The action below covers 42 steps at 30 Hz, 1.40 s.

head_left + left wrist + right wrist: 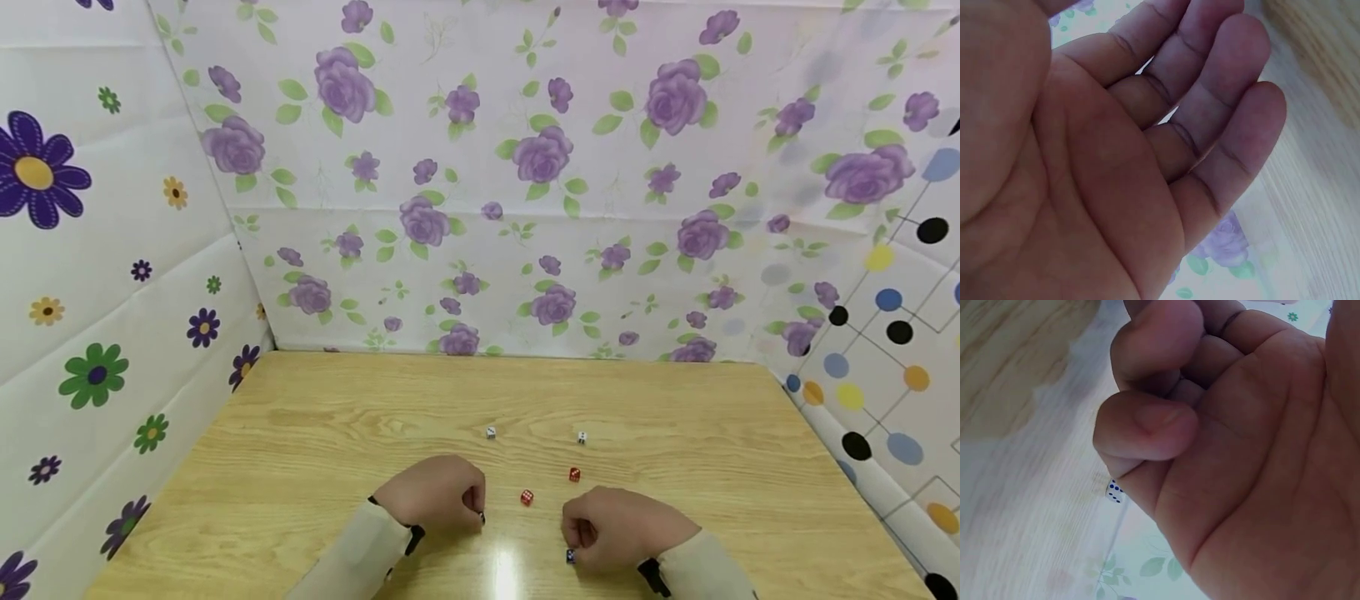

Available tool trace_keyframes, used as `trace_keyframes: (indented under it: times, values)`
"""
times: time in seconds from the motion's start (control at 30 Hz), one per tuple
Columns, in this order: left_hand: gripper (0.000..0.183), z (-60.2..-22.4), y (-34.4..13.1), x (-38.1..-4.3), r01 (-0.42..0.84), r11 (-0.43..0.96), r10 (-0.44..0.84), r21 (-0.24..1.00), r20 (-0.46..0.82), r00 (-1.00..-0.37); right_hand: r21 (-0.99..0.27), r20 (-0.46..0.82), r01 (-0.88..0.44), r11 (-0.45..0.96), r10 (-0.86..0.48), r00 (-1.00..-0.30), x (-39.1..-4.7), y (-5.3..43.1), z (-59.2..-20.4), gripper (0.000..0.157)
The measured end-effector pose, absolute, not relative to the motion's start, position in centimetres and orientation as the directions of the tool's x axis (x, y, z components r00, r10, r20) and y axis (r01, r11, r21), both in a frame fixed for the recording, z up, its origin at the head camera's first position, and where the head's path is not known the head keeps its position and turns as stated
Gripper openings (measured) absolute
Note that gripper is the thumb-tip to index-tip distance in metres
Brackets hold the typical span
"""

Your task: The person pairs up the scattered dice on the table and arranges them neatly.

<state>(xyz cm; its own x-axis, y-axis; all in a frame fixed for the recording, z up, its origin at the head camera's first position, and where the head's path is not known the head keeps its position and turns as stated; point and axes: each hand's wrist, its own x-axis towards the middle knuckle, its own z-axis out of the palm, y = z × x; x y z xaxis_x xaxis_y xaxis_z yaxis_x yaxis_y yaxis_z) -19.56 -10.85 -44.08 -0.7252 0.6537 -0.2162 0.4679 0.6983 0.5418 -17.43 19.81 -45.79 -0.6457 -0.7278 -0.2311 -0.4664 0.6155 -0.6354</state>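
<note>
My left hand [442,492] pinches a small dark die [482,518] between thumb and fingertips, low over the table; most of that die is hidden. To the right, my right hand [626,527] holds a dark blue die [571,556] with pale dots at its fingertips. Between the hands lies a red die [527,497]. A second red die [574,474] sits just beyond the right hand. In the left wrist view the palm and several fingers [1235,125] show, but no die. The right wrist view shows curled fingers [1147,428].
Farther back on the wooden table [360,400] stand two white dice, one on the left [491,432] and one on the right [582,437]. A white die with blue dots [1114,491] appears past the right hand's fingers. Patterned cloth [495,208] walls the back and both sides.
</note>
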Motion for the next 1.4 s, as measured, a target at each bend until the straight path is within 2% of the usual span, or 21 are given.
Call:
trace_keyframes:
  times: [0.53,0.93,1.4]
  values:
    - [0.018,-44.9,-10.0,-19.5,0.516,0.693,0.674,0.505,-0.199,-0.711,-0.609,-0.247,-0.477,0.634,-0.723,-0.646,-17.5,19.1,-45.7,0.019]
    - [0.018,-45.0,-9.0,-19.0,0.560,0.665,0.714,0.495,-0.201,-0.671,-0.523,-0.138,-0.577,0.628,-0.730,-0.670,-17.6,18.0,-46.6,0.020]
    - [0.013,-44.8,-9.5,-19.3,0.552,0.663,0.712,0.506,-0.199,-0.674,-0.515,-0.148,-0.547,0.660,-0.697,-0.701,-17.7,18.1,-46.3,0.015]
